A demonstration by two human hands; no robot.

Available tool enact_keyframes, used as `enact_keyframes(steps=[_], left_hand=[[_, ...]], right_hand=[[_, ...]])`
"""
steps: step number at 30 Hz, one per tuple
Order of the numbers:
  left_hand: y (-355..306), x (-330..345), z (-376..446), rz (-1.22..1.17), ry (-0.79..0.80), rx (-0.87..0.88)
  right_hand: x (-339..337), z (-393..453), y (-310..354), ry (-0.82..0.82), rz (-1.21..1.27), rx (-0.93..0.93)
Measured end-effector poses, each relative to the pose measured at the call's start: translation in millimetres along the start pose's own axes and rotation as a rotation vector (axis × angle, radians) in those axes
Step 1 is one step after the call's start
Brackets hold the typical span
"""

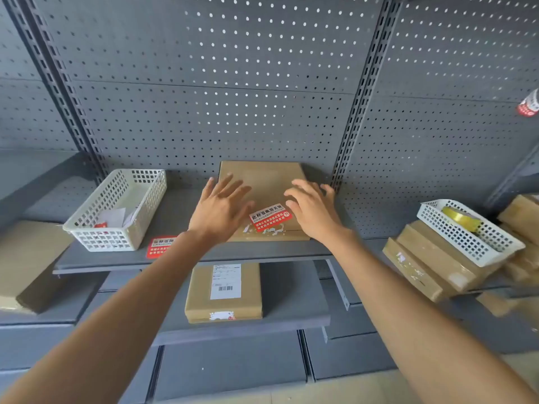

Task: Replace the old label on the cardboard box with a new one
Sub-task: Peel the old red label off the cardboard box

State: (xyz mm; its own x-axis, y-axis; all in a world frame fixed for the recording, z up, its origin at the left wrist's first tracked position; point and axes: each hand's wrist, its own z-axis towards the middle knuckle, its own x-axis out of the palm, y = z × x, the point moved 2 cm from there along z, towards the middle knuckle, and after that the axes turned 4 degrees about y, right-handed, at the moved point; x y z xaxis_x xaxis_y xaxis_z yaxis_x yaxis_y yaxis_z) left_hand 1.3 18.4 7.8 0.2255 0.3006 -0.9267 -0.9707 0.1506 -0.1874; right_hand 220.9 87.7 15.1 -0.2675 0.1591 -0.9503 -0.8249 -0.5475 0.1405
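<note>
On the grey shelf (186, 252), I spread both hands over the flat cardboard box (262, 182): left hand (220, 209) and right hand (313, 211) with fingers released, holding nothing. A red label (270, 217) sits between them, near the box's front edge. The box looks light and stiff; I'd hold its side edges.
</note>
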Motion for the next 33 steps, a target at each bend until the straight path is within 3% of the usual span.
enact_keyframes(steps=[3,12,33], left_hand=[[-1.2,6.9,-2.5,-0.027,-0.073,0.1],[-3.4,26.7,-14.6,-0.11,-0.166,0.142],[-4.7,47.1,-15.1,-0.202,-0.286,0.053]], right_hand=[[2.4,0.3,0.7,0.007,0.073,0.009],[8.6,2.4,3.2,0.065,0.189,0.052],[12.4,15.7,7.6,0.071,0.326,0.141]])
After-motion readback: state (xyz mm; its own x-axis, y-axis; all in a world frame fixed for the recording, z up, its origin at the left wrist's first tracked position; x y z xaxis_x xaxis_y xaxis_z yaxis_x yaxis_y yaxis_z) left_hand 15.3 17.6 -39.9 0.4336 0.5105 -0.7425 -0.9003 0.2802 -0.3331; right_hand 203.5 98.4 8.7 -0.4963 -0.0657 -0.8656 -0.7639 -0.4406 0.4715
